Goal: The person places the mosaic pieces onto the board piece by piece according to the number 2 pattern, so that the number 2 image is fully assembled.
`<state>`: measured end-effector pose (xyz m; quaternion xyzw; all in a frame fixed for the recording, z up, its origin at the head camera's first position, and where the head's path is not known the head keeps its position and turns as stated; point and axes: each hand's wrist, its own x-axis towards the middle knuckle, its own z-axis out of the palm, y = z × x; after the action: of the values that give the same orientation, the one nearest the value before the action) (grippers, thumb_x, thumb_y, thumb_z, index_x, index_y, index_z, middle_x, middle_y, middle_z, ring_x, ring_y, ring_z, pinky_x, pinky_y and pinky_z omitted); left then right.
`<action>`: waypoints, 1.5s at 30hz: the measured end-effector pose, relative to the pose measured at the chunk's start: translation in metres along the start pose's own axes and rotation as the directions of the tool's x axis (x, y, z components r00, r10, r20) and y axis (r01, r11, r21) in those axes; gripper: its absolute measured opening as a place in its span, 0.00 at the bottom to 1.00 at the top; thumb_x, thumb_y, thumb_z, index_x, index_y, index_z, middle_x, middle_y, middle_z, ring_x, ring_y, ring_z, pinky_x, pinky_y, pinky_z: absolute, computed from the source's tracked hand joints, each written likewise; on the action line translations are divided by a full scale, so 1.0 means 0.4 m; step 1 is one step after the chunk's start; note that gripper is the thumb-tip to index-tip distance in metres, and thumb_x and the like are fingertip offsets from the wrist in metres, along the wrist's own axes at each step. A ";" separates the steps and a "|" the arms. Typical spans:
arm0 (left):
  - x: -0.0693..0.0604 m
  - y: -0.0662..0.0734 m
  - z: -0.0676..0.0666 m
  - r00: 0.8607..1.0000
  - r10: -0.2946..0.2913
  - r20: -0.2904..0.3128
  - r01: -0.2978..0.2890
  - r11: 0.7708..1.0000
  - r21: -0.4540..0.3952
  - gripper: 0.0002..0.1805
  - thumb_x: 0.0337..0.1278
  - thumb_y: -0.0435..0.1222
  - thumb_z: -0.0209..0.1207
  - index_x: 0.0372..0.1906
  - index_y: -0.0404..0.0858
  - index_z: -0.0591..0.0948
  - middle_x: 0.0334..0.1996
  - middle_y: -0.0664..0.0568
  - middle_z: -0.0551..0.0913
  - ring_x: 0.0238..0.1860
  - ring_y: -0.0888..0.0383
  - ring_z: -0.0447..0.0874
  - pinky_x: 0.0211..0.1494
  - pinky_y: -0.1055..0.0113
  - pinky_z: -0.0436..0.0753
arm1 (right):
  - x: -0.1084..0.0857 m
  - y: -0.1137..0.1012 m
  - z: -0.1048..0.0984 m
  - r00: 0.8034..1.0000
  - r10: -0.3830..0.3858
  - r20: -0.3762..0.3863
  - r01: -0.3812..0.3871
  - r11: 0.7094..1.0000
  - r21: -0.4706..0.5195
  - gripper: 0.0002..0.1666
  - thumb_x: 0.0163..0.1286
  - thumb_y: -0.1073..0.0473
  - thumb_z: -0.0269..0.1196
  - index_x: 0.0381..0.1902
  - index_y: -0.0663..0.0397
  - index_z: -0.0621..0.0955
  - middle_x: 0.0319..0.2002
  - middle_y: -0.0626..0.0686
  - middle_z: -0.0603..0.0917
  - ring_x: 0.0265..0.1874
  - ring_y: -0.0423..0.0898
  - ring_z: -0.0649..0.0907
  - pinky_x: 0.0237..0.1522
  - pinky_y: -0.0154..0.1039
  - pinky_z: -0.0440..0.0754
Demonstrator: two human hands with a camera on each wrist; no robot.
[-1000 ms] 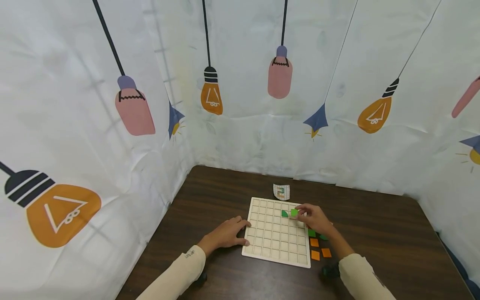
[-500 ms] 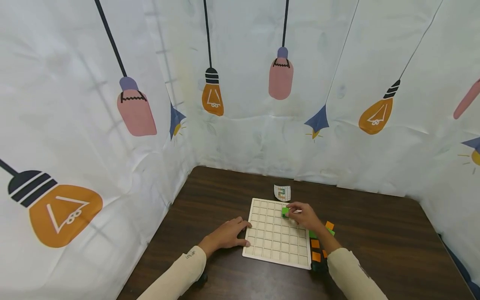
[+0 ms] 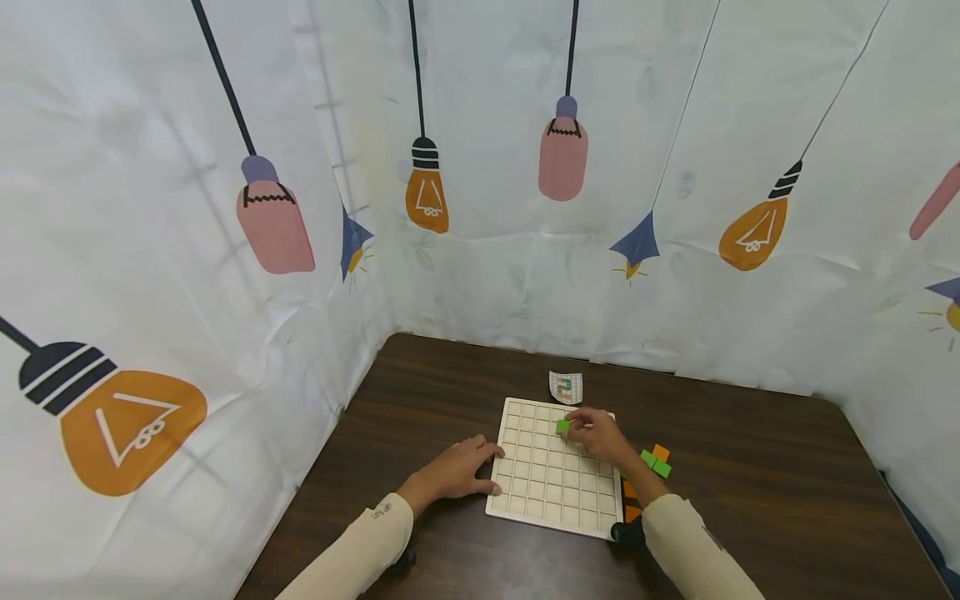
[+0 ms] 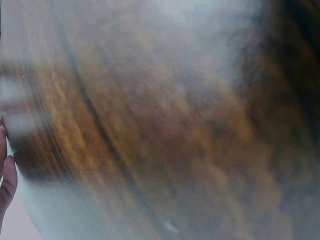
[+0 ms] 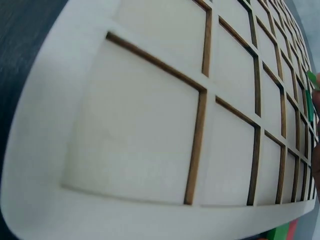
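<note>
My right hand is over the back part of a cream grid board. Its fingertips pinch a light green square tile, whose edge also shows in the right wrist view. Close below it there, a dark green piece is at the board; in the head view my hand hides it. My left hand rests at the board's left edge, fingers and thumb spread and touching the rim. Only a bit of that hand's fingers enters the left wrist view.
Right of the board, partly behind my right forearm, lie loose green tiles and orange tiles. A small printed pattern card lies behind the board on the dark wooden table. A white printed curtain surrounds the table.
My right hand has moved left across the board with the light green tile. Its fingers now cover the dark green piece seen earlier. My left hand stays at the board's edge.
</note>
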<state>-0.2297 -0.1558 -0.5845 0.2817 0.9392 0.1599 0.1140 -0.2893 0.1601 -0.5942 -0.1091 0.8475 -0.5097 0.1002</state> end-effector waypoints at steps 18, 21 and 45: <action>-0.004 0.002 0.000 1.000 -0.002 0.002 0.002 1.000 -0.004 0.34 0.57 0.62 0.64 0.65 0.53 0.75 0.44 0.60 0.74 0.40 0.64 0.69 0.48 0.65 0.72 | 0.015 -0.020 0.029 0.999 -0.024 -0.038 0.018 0.988 -0.152 0.12 0.64 0.64 0.70 0.46 0.58 0.85 0.34 0.50 0.84 0.32 0.43 0.78 0.30 0.38 0.74; -0.005 0.001 0.001 1.000 -0.001 0.004 0.001 1.000 -0.005 0.34 0.57 0.62 0.64 0.66 0.53 0.75 0.44 0.60 0.73 0.40 0.64 0.69 0.48 0.64 0.72 | 0.015 -0.021 0.027 0.999 -0.025 -0.039 0.018 0.986 -0.166 0.12 0.64 0.63 0.70 0.46 0.58 0.85 0.34 0.50 0.84 0.32 0.43 0.77 0.30 0.38 0.73; -0.005 0.002 -0.003 1.000 -0.007 0.009 0.007 1.000 -0.011 0.34 0.57 0.62 0.63 0.66 0.53 0.74 0.44 0.60 0.73 0.40 0.64 0.70 0.50 0.62 0.73 | 0.013 -0.030 0.024 1.000 0.005 -0.014 -0.008 0.981 -0.194 0.11 0.65 0.62 0.70 0.46 0.56 0.85 0.37 0.49 0.82 0.34 0.43 0.76 0.32 0.39 0.72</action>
<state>-0.2279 -0.1566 -0.5831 0.2784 0.9388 0.1633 0.1206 -0.2906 0.1452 -0.5880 -0.1122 0.8941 -0.4251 0.0852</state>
